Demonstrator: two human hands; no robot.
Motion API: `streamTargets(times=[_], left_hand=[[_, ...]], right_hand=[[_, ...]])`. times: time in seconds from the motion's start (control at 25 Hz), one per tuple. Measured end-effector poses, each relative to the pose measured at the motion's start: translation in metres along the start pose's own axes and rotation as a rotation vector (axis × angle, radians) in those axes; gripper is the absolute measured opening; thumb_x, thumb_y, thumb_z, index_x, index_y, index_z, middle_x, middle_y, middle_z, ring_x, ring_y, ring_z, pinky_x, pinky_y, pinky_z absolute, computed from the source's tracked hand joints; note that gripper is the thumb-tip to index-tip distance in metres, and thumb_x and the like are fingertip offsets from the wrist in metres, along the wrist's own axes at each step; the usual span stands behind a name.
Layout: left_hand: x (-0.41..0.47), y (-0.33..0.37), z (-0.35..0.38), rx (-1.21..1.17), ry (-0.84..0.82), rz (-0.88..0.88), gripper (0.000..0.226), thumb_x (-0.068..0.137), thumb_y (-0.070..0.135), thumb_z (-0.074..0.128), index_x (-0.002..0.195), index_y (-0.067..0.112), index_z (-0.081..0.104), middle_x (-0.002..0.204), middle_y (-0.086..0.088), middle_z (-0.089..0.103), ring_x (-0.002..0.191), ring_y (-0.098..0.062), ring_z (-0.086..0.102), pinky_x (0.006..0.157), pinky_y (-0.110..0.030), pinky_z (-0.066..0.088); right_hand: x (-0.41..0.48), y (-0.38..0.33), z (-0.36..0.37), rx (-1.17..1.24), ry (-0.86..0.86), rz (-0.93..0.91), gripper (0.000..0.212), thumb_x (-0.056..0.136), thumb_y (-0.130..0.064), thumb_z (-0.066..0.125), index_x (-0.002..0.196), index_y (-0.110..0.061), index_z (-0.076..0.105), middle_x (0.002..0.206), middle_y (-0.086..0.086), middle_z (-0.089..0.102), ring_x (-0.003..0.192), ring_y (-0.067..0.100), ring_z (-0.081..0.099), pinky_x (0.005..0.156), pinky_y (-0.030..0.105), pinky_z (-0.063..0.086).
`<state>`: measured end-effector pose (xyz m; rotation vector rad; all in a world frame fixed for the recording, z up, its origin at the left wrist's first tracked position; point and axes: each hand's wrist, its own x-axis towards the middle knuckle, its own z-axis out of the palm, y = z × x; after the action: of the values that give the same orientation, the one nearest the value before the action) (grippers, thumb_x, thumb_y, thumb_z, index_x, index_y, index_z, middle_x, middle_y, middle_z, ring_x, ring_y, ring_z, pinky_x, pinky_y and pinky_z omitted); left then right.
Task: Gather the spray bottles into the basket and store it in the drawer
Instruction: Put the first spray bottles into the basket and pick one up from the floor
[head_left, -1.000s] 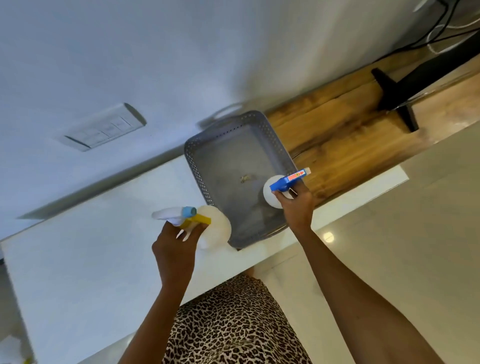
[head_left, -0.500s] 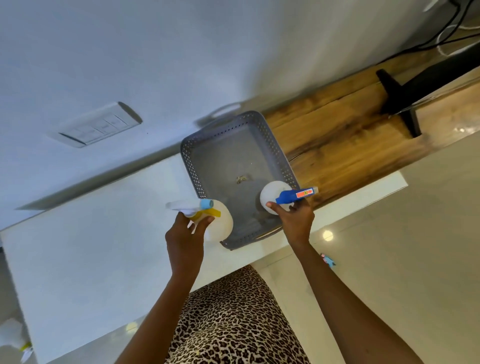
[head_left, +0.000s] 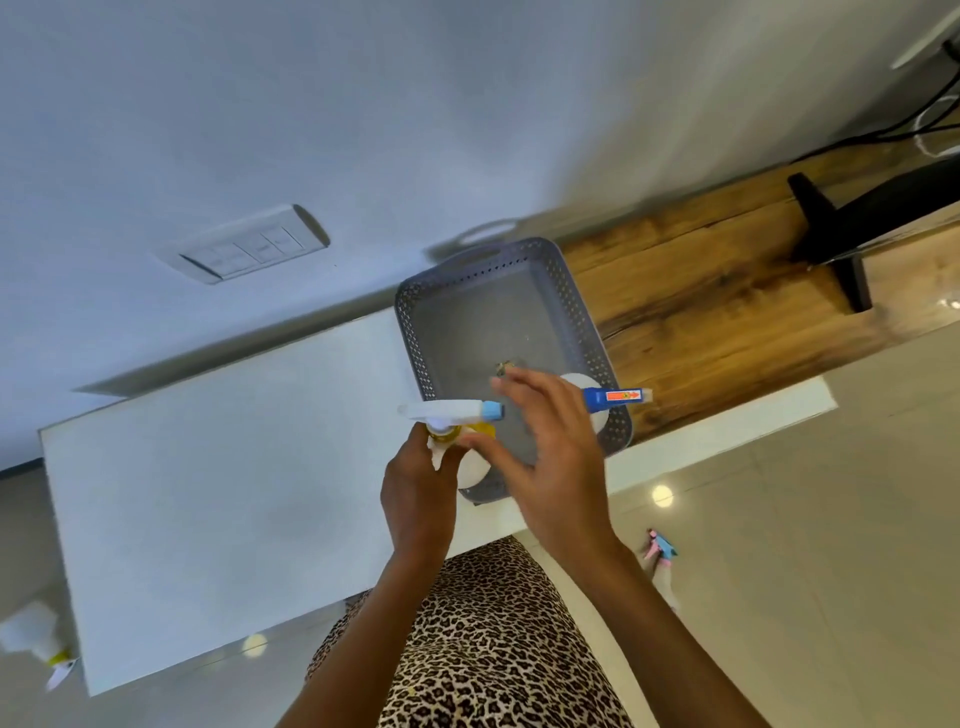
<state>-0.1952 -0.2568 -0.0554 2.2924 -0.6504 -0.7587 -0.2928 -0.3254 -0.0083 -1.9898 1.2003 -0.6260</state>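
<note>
A grey perforated basket (head_left: 411, 332) sits on the white table (head_left: 234, 467) against the wall. A white spray bottle with a blue trigger head (head_left: 615, 397) stands inside its near right corner, free of any hand. My left hand (head_left: 415, 499) grips the neck of a white spray bottle with a yellow collar and blue nozzle (head_left: 452, 413) at the basket's near left corner. My right hand (head_left: 550, 457) hovers over the basket's near side, fingers spread and holding nothing, close to the yellow-collared bottle.
A wooden top (head_left: 701, 312) with a black stand (head_left: 831, 228) adjoins the table on the right. One pink-and-blue spray bottle (head_left: 657, 551) lies on the tiled floor at right, another white one (head_left: 36, 639) at lower left. A switch plate (head_left: 249, 249) is on the wall.
My right hand has let go of the blue-headed bottle in the basket and moved left with fingers apart. My left hand has brought the yellow-collared bottle right, to the basket's corner.
</note>
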Motion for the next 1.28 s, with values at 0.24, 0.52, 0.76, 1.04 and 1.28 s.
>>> streamTargets(times=[0.24, 0.52, 0.76, 1.04, 1.28], left_hand=[[-0.001, 0.007, 0.007, -0.019, -0.052, 0.028, 0.026, 0.085, 0.026, 0.061, 0.109, 0.018, 0.058, 0.103, -0.006, 0.071, 0.092, -0.024, 0.065, 0.062, -0.014, 0.039], [0.005, -0.01, -0.01, 0.099, -0.056, 0.018, 0.046, 0.083, 0.024, 0.064, 0.126, 0.018, 0.051, 0.125, -0.009, 0.062, 0.102, -0.028, 0.064, 0.084, -0.037, 0.052], [0.0, -0.024, -0.02, 0.08, -0.052, -0.064, 0.034, 0.087, 0.023, 0.058, 0.121, 0.019, 0.055, 0.117, -0.012, 0.066, 0.1, -0.029, 0.064, 0.085, -0.039, 0.053], [-0.013, -0.032, -0.021, 0.042, -0.078, -0.043, 0.028, 0.089, 0.022, 0.055, 0.117, 0.021, 0.058, 0.124, -0.006, 0.063, 0.098, -0.026, 0.064, 0.083, -0.029, 0.046], [-0.042, -0.042, -0.036, 0.051, -0.127, 0.007, 0.024, 0.091, 0.025, 0.052, 0.114, 0.026, 0.057, 0.132, 0.001, 0.057, 0.108, -0.023, 0.061, 0.095, -0.038, 0.049]], right_hand=[[0.029, 0.006, 0.004, -0.331, -0.246, -0.196, 0.041, 0.062, -0.007, 0.083, 0.1, -0.006, 0.068, 0.086, 0.011, 0.074, 0.075, 0.027, 0.07, 0.066, 0.034, 0.056], [0.026, 0.065, 0.018, -0.217, -0.419, 0.08, 0.031, 0.083, -0.01, 0.064, 0.114, -0.009, 0.064, 0.117, 0.011, 0.067, 0.105, 0.026, 0.062, 0.09, 0.032, 0.05], [0.024, 0.077, 0.034, -0.199, -0.476, 0.089, 0.03, 0.084, -0.007, 0.063, 0.114, -0.008, 0.063, 0.115, 0.012, 0.066, 0.103, 0.027, 0.061, 0.087, 0.028, 0.048], [0.019, 0.073, 0.03, -0.278, -0.485, 0.112, 0.041, 0.081, -0.012, 0.068, 0.121, -0.011, 0.057, 0.123, 0.011, 0.061, 0.112, 0.027, 0.055, 0.092, 0.035, 0.049], [-0.015, 0.054, 0.013, -0.273, -0.277, 0.099, 0.047, 0.081, -0.01, 0.067, 0.126, -0.007, 0.051, 0.126, 0.014, 0.058, 0.118, 0.028, 0.052, 0.101, 0.041, 0.044]])
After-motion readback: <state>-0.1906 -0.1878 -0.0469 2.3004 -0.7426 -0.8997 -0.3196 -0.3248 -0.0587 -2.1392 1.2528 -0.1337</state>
